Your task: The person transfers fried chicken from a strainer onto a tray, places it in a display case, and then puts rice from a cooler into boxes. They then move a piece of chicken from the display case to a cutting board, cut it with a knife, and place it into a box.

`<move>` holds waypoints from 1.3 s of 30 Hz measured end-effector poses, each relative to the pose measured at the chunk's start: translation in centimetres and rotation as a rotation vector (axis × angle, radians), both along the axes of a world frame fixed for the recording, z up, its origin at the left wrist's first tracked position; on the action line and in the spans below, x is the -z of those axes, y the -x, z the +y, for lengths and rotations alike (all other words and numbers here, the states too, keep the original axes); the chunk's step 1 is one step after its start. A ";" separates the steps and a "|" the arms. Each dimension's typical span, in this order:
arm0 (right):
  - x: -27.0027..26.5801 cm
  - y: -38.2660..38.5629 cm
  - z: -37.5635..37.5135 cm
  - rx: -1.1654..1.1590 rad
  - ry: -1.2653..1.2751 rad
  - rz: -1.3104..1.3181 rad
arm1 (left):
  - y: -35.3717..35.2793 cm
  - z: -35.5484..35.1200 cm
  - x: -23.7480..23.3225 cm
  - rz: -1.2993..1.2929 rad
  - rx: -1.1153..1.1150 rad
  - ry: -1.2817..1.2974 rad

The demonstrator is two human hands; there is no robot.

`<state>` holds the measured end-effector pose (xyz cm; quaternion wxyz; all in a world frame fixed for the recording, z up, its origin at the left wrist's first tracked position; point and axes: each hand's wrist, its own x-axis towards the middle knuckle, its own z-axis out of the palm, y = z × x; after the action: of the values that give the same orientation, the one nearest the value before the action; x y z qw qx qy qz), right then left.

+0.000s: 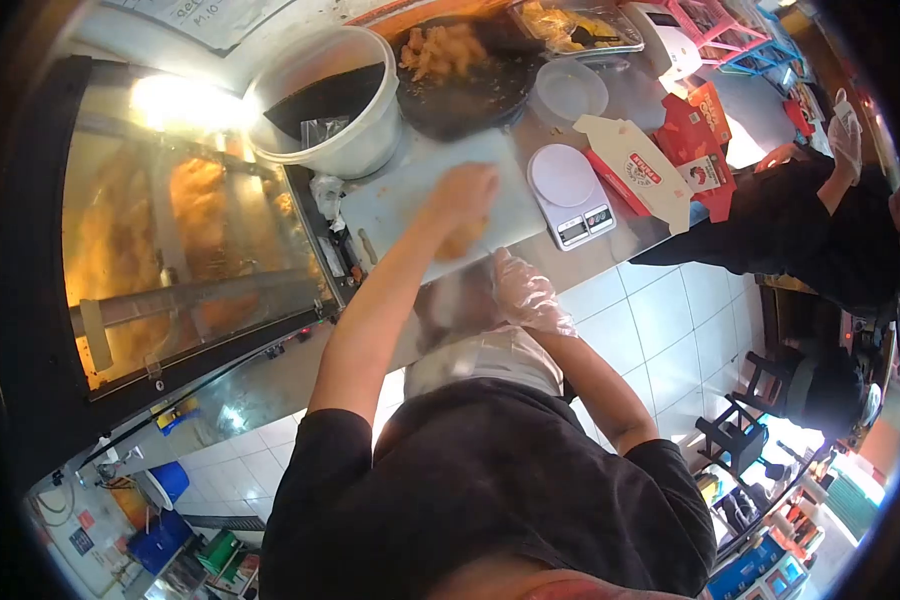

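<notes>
My left hand (465, 195), bare and blurred by motion, is closed over a pale cutting board (395, 205); what it holds cannot be made out. Just below it, at the board's near edge, is a blurred brown piece of food (460, 240). My right hand (530, 290) wears a clear plastic glove and is at the counter's edge, right of that piece. Its fingers look pressed together, and anything inside them is hidden. A white digital scale (562, 178) stands to the right of the board.
Behind the board are a large white tub (375, 125), a dark pan (470, 105) with food pieces, a clear plastic bowl (570, 90) and a metal tray (620, 40). Open cardboard boxes (635, 165) lie right of the scale. A lit glass cabinet (200, 230) is left. Another person (810, 215) is at right.
</notes>
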<state>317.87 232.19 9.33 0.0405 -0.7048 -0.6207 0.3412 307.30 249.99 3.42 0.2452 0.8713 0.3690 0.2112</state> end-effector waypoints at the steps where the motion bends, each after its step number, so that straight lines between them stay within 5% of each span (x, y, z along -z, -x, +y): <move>1: 0.2 -0.2 -0.1 -0.004 -0.013 0.008 | 0.1 -0.2 -0.5 -0.004 -0.008 0.000; 17: 3.2 0.1 -0.3 -0.029 -0.310 -0.132 | 0.1 -0.6 0.8 -0.017 -0.036 0.088; 23: 3.8 0.4 1.3 0.024 -0.190 -0.014 | 0.1 -1.0 2.4 -0.004 -0.115 0.148; 27: 3.6 -0.2 0.3 0.032 -0.383 0.029 | -1.0 0.8 -0.9 -0.113 -0.063 0.103; 31: -0.1 -0.5 1.3 0.103 -0.136 -0.004 | -2.2 0.7 -1.6 -0.133 -0.052 0.094; 39: 5.2 -0.2 3.6 -0.024 -0.112 -0.160 | -1.9 1.0 3.8 0.008 -0.082 0.098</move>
<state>318.08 235.77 4.08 0.0258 -0.7188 -0.6485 0.2491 309.17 250.98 -0.43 0.2772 0.8433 0.4150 0.1995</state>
